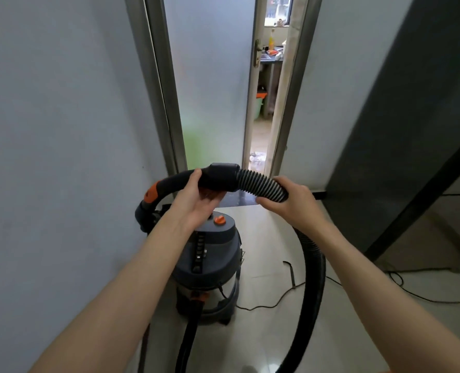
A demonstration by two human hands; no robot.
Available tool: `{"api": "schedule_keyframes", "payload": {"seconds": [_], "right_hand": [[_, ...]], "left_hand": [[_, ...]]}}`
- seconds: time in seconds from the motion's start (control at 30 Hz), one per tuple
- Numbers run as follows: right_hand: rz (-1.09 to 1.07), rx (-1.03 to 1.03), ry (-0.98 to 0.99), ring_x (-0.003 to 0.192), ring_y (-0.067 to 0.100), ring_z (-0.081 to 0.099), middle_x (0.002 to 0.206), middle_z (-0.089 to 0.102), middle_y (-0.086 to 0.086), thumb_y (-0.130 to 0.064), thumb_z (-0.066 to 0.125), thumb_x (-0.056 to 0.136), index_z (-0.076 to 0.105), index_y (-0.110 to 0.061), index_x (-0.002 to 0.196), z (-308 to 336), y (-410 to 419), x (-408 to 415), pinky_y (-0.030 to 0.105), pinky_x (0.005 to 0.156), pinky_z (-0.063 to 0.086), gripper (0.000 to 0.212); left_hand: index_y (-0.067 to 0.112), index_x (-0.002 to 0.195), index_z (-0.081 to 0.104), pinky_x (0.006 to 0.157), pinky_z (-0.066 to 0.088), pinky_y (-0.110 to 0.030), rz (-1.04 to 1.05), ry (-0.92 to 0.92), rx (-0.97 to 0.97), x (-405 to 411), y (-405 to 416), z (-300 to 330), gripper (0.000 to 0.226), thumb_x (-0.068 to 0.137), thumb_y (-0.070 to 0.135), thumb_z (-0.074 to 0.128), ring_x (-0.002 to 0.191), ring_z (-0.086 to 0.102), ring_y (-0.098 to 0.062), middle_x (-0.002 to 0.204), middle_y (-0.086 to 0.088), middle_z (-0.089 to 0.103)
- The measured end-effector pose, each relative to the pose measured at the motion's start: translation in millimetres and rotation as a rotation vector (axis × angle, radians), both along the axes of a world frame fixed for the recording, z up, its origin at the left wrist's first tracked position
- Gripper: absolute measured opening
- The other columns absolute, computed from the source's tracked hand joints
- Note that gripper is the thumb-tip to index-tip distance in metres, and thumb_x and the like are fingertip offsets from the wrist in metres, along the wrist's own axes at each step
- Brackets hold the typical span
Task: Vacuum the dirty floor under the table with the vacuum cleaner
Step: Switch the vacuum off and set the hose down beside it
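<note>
Above the canister (210,254), which stands on the floor (271,238) near the door (210,76), you hold the hose (261,184) end in both hands. Your left hand (196,197) has its fingers curled round the rigid handle (218,177); your right hand (288,197) wraps the ribbed hose just beside it. Expect the handle to be stiff and sure, the hose light, springy and prone to twist. The canister looks heavy; tow it by the hose gently. No table is in view.
</note>
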State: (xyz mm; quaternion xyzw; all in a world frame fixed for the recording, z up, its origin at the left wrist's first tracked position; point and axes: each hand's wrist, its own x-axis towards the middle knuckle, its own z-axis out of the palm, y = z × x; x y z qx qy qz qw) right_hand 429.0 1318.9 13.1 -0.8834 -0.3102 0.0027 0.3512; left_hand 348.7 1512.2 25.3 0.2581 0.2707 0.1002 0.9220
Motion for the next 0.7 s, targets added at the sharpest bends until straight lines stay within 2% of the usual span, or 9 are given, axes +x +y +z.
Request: {"api": "schedule_keyframes", "payload": {"seconds": [0.07, 0.17, 0.27, 0.33, 0.43, 0.5, 0.6, 0.7], "right_hand": [[0.050, 0.000, 0.070, 0.082, 0.015, 0.063, 0.092, 0.062, -0.004, -0.047, 0.069, 0.079, 0.053, -0.025, 0.115, -3.4, 3.7, 28.0, 0.038, 0.074, 0.058, 0.046], [0.159, 0.052, 0.327, 0.074, 0.018, 0.064, 0.084, 0.061, 0.000, -0.045, 0.066, 0.083, 0.055, -0.021, 0.107, -7.5, 13.6, 60.0, 0.035, 0.069, 0.059, 0.035], [0.217, 0.132, 0.477, 0.065, 0.014, 0.062, 0.080, 0.063, 0.006, -0.039, 0.062, 0.088, 0.057, -0.016, 0.106, -3.4, 35.7, 80.1, 0.023, 0.057, 0.054, 0.029], [0.233, 0.166, 0.536, 0.061, 0.014, 0.061, 0.079, 0.064, 0.008, -0.036, 0.062, 0.089, 0.055, -0.012, 0.109, 0.7, 51.2, 93.2, 0.021, 0.053, 0.051, 0.033], [0.282, 0.134, 0.549, 0.067, 0.018, 0.063, 0.089, 0.064, 0.010, -0.036, 0.063, 0.089, 0.049, -0.011, 0.115, 2.8, 70.3, 112.8, 0.025, 0.058, 0.055, 0.039], [0.304, 0.088, 0.545, 0.071, 0.018, 0.064, 0.094, 0.062, 0.009, -0.037, 0.065, 0.087, 0.047, -0.014, 0.116, 4.2, 84.3, 128.8, 0.027, 0.061, 0.055, 0.041], [0.282, 0.084, 0.567, 0.069, 0.018, 0.063, 0.093, 0.063, 0.010, -0.036, 0.068, 0.085, 0.050, -0.012, 0.115, 1.3, 105.5, 149.1, 0.027, 0.062, 0.055, 0.042], [0.217, 0.198, 0.553, 0.061, 0.017, 0.061, 0.080, 0.063, 0.006, -0.034, 0.067, 0.085, 0.055, -0.013, 0.106, -16.1, 128.0, 159.1, 0.030, 0.060, 0.053, 0.031]], "left_hand": [[0.005, 0.125, 0.045, 0.091, 0.049, -0.046, 0.000, 0.006, 0.040, 17.6, 4.8, 1.9, 0.036, 0.094, 0.021, 0.053, 0.108, 0.058, -0.034, 0.114, -0.022, 0.062], [0.005, 0.113, 0.048, 0.083, 0.050, -0.042, 0.001, 0.052, 0.194, 43.9, 6.7, 2.7, 0.024, 0.095, 0.021, 0.051, 0.103, 0.060, -0.030, 0.101, -0.019, 0.064], [0.009, 0.109, 0.051, 0.090, 0.047, -0.041, -0.045, 0.119, 0.371, 69.6, 7.6, -1.6, 0.021, 0.095, 0.023, 0.051, 0.110, 0.058, -0.029, 0.104, -0.015, 0.064], [0.011, 0.108, 0.053, 0.094, 0.046, -0.041, -0.066, 0.164, 0.491, 88.7, 11.7, -4.3, 0.022, 0.094, 0.027, 0.052, 0.109, 0.059, -0.027, 0.103, -0.012, 0.066], [0.011, 0.108, 0.056, 0.077, 0.049, -0.032, -0.092, 0.186, 0.627, 111.2, 23.6, -3.2, 0.027, 0.094, 0.033, 0.052, 0.101, 0.061, -0.023, 0.099, -0.009, 0.068], [0.010, 0.114, 0.055, 0.069, 0.045, -0.028, -0.126, 0.185, 0.685, 124.1, 32.6, -4.0, 0.032, 0.094, 0.035, 0.051, 0.098, 0.060, -0.020, 0.101, -0.008, 0.068], [0.015, 0.108, 0.056, 0.075, 0.045, -0.030, -0.184, 0.164, 0.742, 142.5, 48.0, -12.5, 0.026, 0.095, 0.035, 0.049, 0.101, 0.060, -0.020, 0.103, -0.006, 0.067], [0.014, 0.113, 0.058, 0.083, 0.045, -0.033, -0.222, 0.195, 0.813, 160.5, 72.8, -23.2, 0.030, 0.096, 0.036, 0.046, 0.110, 0.057, -0.022, 0.112, -0.009, 0.065]]}}
